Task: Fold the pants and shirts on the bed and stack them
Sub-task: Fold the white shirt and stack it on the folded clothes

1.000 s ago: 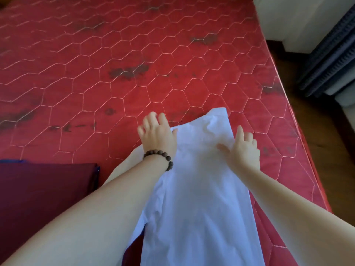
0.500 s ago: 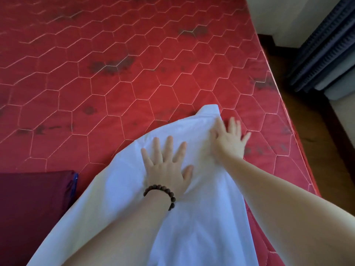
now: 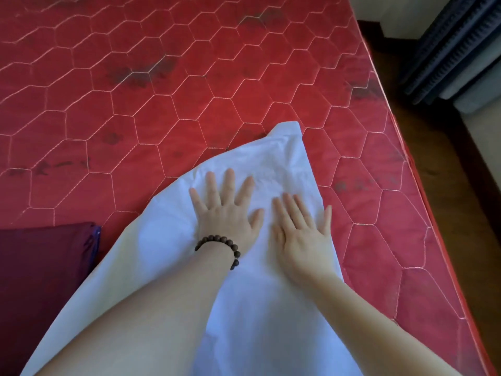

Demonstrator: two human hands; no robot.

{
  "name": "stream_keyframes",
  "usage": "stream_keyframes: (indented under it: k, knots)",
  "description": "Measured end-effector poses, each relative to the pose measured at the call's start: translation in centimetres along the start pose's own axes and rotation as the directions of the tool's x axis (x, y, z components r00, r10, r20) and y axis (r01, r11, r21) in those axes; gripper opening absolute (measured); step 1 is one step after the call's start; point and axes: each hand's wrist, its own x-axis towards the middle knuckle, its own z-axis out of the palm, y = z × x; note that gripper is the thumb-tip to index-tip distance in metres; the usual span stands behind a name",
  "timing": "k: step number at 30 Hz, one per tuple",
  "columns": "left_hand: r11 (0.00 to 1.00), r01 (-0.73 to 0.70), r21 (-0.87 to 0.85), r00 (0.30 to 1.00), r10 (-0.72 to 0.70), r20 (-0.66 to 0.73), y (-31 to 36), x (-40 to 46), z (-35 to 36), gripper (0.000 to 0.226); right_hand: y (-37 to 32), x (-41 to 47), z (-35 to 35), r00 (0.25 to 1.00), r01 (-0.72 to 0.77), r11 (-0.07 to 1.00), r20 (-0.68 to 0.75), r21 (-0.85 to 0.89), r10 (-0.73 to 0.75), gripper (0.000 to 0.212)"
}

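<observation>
White cloth, the shirt (image 3: 260,308), lies on the red bed (image 3: 189,85) near its right edge, running from the near bottom of view up to a narrow point at the far end. Its fabric is plain, thin and pale, bluish in the shade, with small creases around the hands and a smooth stretch nearer the camera. Its left edge slants away toward the near left; its right edge runs almost straight along the mattress side.

Both hands lie flat on the far part of the shirt, side by side and just apart. The left hand (image 3: 226,213) presses palm down, fingers (image 3: 229,183) straight and spread, holding nothing; a dark bead bracelet (image 3: 219,246) circles its wrist. The right hand (image 3: 303,234) also rests palm down with fingers straight and released, its outer edge close to the shirt's right border.

A folded maroon garment (image 3: 40,275) sits on the bed at the near left, just beside the shirt's left edge. The bed's quilting forms hexagons with dark smudges.
</observation>
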Motion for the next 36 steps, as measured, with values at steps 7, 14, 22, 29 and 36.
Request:
stream_keyframes:
  k: [7, 14, 22, 29, 36]
  knots:
    - [1.0, -0.013, 0.016, 0.998, 0.012, 0.066, -0.1, -0.2, -0.5, 0.067, -2.6, -8.4, -0.2, 0.994, -0.108, 0.994, 0.029, 0.012, 0.108, 0.057]
    - [0.986, -0.041, -0.162, 0.998, 0.049, 0.042, 1.4, -2.4, -4.1, 0.052, -2.9, -9.1, 0.8, 0.982, -0.176, 0.984, 0.069, 0.025, 0.174, 0.061]
    - [0.989, -0.057, -0.138, 0.995, 0.067, 0.071, -0.8, -16.3, -0.7, 0.066, -2.7, -9.2, 1.2, 0.981, -0.168, 0.985, 0.1, 0.041, 0.164, 0.059]
    - [0.991, 0.122, -0.053, 0.99, -0.117, 0.082, -1.8, -18.4, -1.5, 0.064, -2.9, -9.3, 1.2, 0.985, -0.162, 0.986, 0.069, 0.044, 0.159, 0.059]
    - [0.998, -0.036, -0.052, 0.983, 0.045, 0.178, 0.5, -27.1, -0.3, 0.07, -2.4, -9.3, 1.0, 0.985, -0.13, 0.991, 0.112, 0.013, 0.128, 0.062]
